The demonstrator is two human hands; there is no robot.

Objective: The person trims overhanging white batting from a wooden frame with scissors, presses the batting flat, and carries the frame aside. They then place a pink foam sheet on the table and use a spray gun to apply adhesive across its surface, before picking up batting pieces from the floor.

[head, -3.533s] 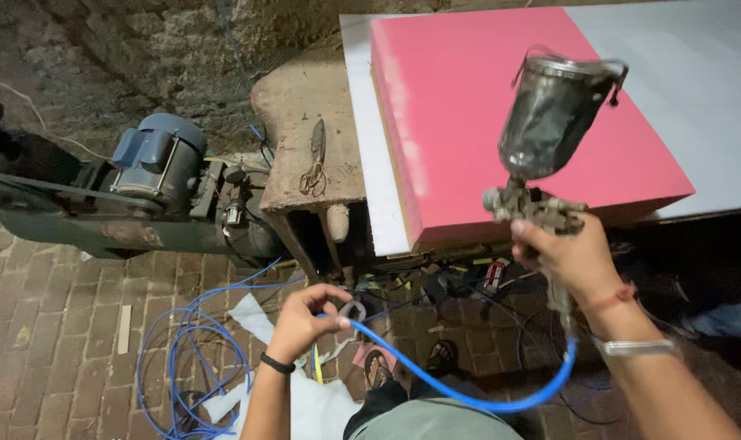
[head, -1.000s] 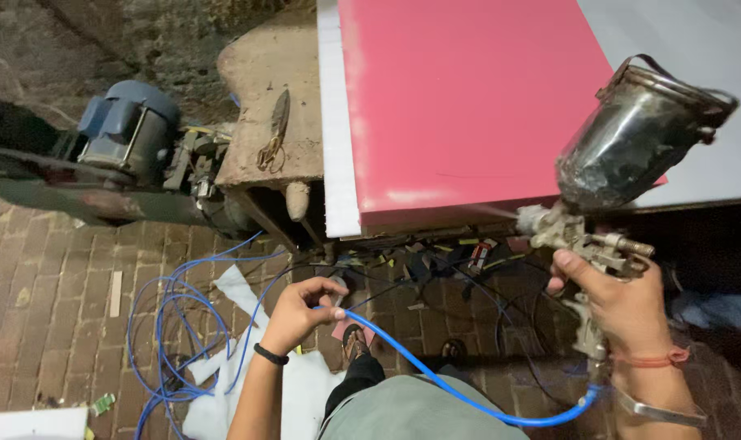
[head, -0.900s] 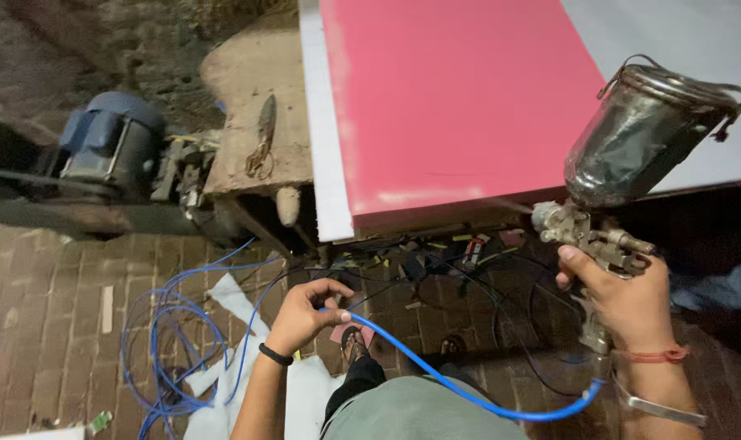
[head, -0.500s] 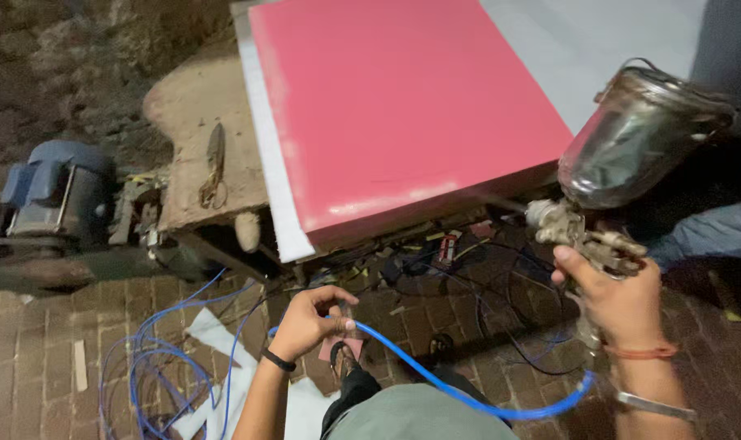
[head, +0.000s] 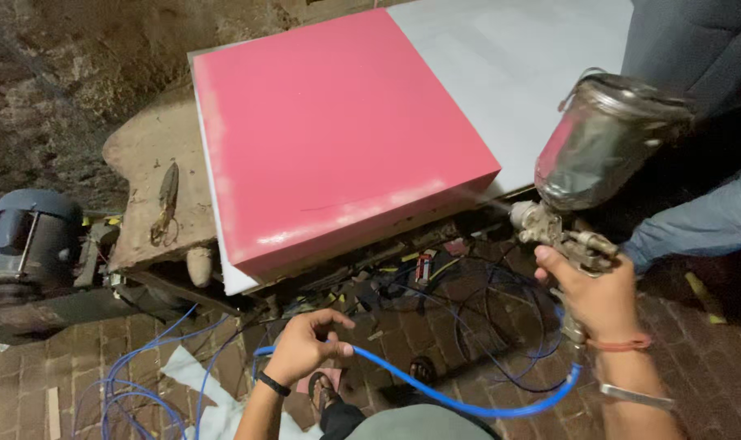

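My right hand (head: 600, 295) grips a metal spray gun (head: 568, 238) with a paint-smeared cup (head: 600, 140) on top, its nozzle pointing left at the near edge of a pink painted box (head: 338, 130). A faint mist hangs between the nozzle and the box. My left hand (head: 304, 344) holds the blue air hose (head: 452, 396), which curves from below the gun across to that hand and down to loose coils on the floor (head: 134, 391). The pink box lies on a white board (head: 509, 65).
A blue-grey compressor motor (head: 24, 244) sits at the left on the brick floor. A dusty wooden bench (head: 146, 171) left of the box carries a small hand tool (head: 167, 195). Dark cables and clutter lie under the box. Another person's blue-trousered leg (head: 696, 228) is at right.
The view has swung left to right, so the box now sits further left and the compressor at the frame's edge. The spray gun is aimed at the box's near edge; the left hand keeps the hose.
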